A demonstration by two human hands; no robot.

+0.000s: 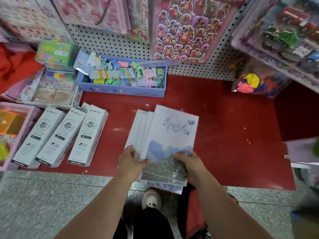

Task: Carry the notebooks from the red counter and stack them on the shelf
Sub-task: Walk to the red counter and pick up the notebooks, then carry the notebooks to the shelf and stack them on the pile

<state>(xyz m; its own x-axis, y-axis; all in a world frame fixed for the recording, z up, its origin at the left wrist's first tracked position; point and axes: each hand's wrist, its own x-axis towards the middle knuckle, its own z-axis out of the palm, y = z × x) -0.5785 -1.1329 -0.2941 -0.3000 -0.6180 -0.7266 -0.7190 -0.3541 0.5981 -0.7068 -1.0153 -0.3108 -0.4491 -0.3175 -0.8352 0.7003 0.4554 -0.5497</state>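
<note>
A fanned stack of notebooks (170,137) with pale covers and a mountain picture lies over the front edge of the red counter (224,121). My left hand (132,163) grips the stack's near left corner, thumb on top. My right hand (190,163) grips the near right corner of the top notebook. The stack's near end juts past the counter edge toward me. Whether the stack still rests on the counter I cannot tell.
Three white boxes (60,137) lie left of the stack. A blue tray of coloured tags (120,76) sits behind against the white pegboard (110,42). Sticker sheets (183,30) hang above. A bag of balloons (252,85) sits at the right. Grey floor and my shoe (151,199) are below.
</note>
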